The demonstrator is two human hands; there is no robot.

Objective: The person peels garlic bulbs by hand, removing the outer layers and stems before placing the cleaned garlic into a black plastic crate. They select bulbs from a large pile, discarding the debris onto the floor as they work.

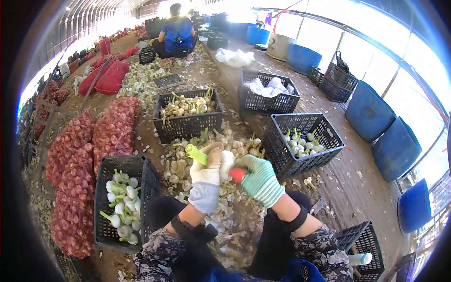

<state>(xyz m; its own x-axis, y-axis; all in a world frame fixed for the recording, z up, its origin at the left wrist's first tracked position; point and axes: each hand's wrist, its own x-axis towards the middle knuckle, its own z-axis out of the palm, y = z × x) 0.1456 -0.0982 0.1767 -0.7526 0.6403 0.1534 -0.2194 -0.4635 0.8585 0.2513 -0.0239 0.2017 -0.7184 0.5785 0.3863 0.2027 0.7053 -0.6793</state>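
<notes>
In a white and grey glove, my left hand (206, 176) is closed around a garlic bulb (227, 162), whose green stem (196, 154) sticks out to the upper left. My right hand (259, 177), in a green and white striped glove, grips a red-handled tool (237, 175) against the bulb's right side; its blade cannot be made out. Beneath both hands lies a heap of garlic and peelings (181, 167). Cleaned bulbs with green stems fill part of the left black crate (100, 188), and others sit in the right black crate (305, 164).
Net sacks of garlic (73, 202) stand at the left. A crate of untrimmed garlic (188, 130) is ahead, beside a crate with white bags (268, 104). Another person (177, 35) sits farther back. Blue tubs (369, 110) line the right wall. One more crate (369, 244) stands lower right.
</notes>
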